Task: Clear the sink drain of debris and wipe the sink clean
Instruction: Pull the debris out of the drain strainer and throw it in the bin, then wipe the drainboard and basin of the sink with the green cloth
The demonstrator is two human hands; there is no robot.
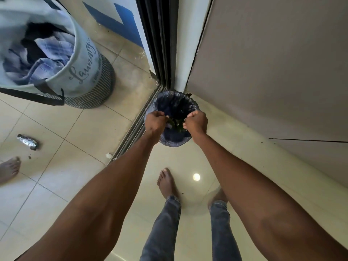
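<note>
I stand over a small waste bin [172,143] lined with a dark plastic bag, set on the floor in the corner. My left hand [156,121] and my right hand [196,123] hover over its opening, both with fingers curled shut. Green, leafy debris [177,122] hangs between their fingertips, above the inside of the bag. A pale scrap shows under my left hand's fingers. The sink is not in view.
A fabric laundry basket [79,72] full of clothes stands at the left. A crumpled foil ball [27,141] and crumbs lie on the tiled floor. A sliding door track [135,127] runs diagonally to the bin. A cabinet side [273,63] rises at the right. Another person's foot [9,168] is at the left edge.
</note>
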